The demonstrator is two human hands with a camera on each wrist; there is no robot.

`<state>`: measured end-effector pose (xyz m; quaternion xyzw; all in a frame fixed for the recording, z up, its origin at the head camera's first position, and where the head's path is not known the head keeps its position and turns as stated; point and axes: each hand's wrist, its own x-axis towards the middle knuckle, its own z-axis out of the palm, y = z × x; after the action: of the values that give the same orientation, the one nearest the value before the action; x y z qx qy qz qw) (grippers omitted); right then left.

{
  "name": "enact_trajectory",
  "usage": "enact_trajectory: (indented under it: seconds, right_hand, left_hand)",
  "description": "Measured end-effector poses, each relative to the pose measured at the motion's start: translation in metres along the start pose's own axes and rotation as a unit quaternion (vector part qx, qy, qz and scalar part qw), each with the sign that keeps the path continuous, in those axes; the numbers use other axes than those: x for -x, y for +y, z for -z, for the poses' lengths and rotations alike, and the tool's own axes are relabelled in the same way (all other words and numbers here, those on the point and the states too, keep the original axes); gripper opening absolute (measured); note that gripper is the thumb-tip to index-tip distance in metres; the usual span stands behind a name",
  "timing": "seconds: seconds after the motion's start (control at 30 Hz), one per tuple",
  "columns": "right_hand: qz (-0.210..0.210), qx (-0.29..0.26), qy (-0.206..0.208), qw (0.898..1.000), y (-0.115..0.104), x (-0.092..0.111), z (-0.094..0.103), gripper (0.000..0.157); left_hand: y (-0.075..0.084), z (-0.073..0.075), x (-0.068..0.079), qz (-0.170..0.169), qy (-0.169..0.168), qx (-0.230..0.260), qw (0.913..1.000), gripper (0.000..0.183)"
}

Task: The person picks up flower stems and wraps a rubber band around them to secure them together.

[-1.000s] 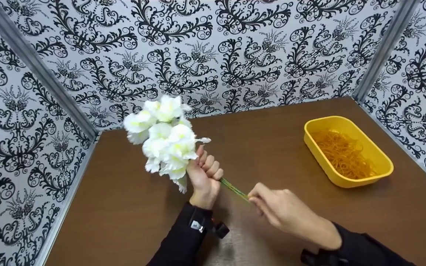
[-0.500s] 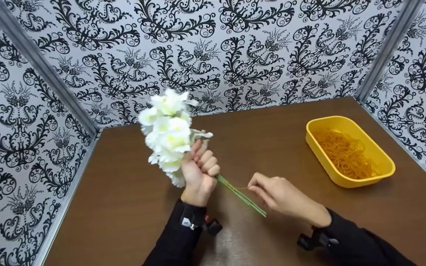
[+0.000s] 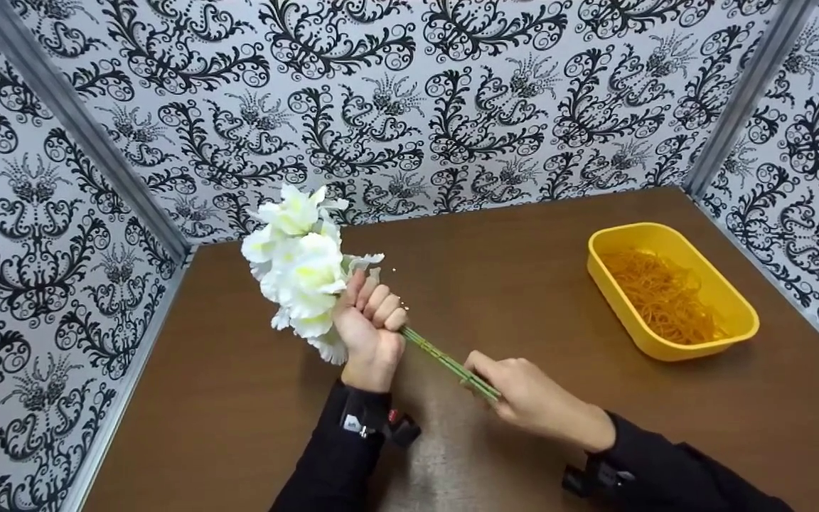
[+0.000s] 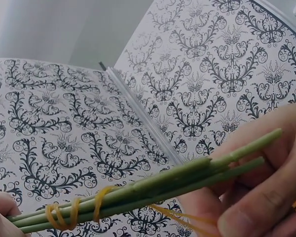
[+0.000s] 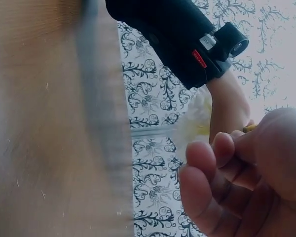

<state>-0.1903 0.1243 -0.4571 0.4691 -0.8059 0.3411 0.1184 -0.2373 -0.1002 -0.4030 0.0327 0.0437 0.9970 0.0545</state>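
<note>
A bunch of white artificial flowers (image 3: 297, 274) leans to the left over the table. My left hand (image 3: 372, 334) grips its green stems (image 3: 445, 361) just under the blooms, fingers curled round them. An orange rubber band (image 4: 74, 213) is wound several times round the stems in the left wrist view. One stretched loop of it runs to my right hand (image 3: 541, 398), whose thumb and fingers pinch it beside the cut stem ends. In the right wrist view, the curled fingers (image 5: 197, 190) hide most of the band and the stems.
A yellow plastic tub (image 3: 612, 295) holding a heap of orange rubber bands (image 3: 658, 302) stands to the right on the brown table (image 3: 509, 277). Patterned panels (image 3: 409, 107) enclose the table at the back and both sides.
My right hand has gone from the stem ends out to the right, pulling the band away, then back down against the ends. The bouquet has swung right, then left again.
</note>
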Motion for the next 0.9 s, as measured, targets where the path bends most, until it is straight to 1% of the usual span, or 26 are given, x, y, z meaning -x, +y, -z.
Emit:
enact_trajectory:
  seconds: [0.07,0.13,0.2,0.27,0.3,0.33,0.4,0.5,0.63,0.67,0.73,0.77,0.83,0.87,0.9]
  right_hand:
    - [0.016,-0.033,0.014,0.999,0.0,0.0,-0.003,0.027]
    - [0.034,-0.108,0.023,0.993,0.0,-0.001,-0.009,0.024]
    - [0.041,-0.191,0.034,0.98,-0.001,-0.001,-0.018,0.022]
    - [0.028,-0.266,0.047,0.962,-0.003,-0.001,-0.024,0.022]
    - [0.02,-0.293,0.055,0.954,-0.004,-0.001,-0.026,0.022]
    - [0.008,-0.308,0.064,0.949,-0.005,0.0,-0.027,0.023]
    - [-0.024,-0.323,0.077,0.943,-0.006,0.0,-0.027,0.023]
    - [-0.069,-0.326,0.087,0.939,-0.006,0.0,-0.021,0.016]
    - [-0.137,-0.326,0.11,0.929,-0.009,-0.001,-0.02,0.007]
    - [-0.145,-0.333,0.1,0.926,-0.011,0.0,-0.023,0.008]
    - [-0.175,-0.362,0.067,0.913,-0.018,0.003,-0.03,0.013]
    - [-0.181,-0.376,0.053,0.907,-0.021,0.006,-0.035,0.016]
    - [-0.184,-0.408,0.03,0.894,-0.028,0.011,-0.044,0.016]
    - [-0.177,-0.428,0.024,0.886,-0.032,0.013,-0.047,0.015]
    - [-0.175,-0.437,0.033,0.882,-0.035,0.014,-0.048,0.014]
  left_hand:
    - [0.0,0.0,0.001,-0.006,-0.01,0.008,0.9999,0.047]
    - [-0.002,0.0,0.003,-0.012,-0.024,0.021,0.9994,0.047]
    - [-0.004,-0.001,0.005,-0.018,-0.037,0.036,0.9985,0.047]
    - [-0.009,-0.003,0.008,-0.019,-0.047,0.047,0.9976,0.047]
    - [-0.012,-0.003,0.01,-0.016,-0.052,0.052,0.9972,0.047]
    - [-0.015,-0.004,0.012,-0.013,-0.056,0.054,0.9969,0.047]
    - [-0.023,-0.005,0.017,-0.003,-0.067,0.056,0.9962,0.047]
    - [-0.037,-0.006,0.024,0.013,-0.095,0.053,0.994,0.046]
    - [-0.051,-0.006,0.031,0.037,-0.133,0.041,0.9896,0.049]
    - [-0.052,-0.005,0.031,0.037,-0.137,0.037,0.9892,0.049]
    - [-0.05,-0.004,0.03,0.029,-0.135,0.038,0.9897,0.049]
    - [-0.048,-0.004,0.029,0.019,-0.128,0.039,0.9908,0.049]
    - [-0.043,-0.004,0.025,-0.013,-0.109,0.032,0.9935,0.046]
    - [-0.04,-0.005,0.023,-0.033,-0.097,0.025,0.9944,0.045]
    - [-0.038,-0.005,0.021,-0.05,-0.088,0.015,0.9948,0.045]
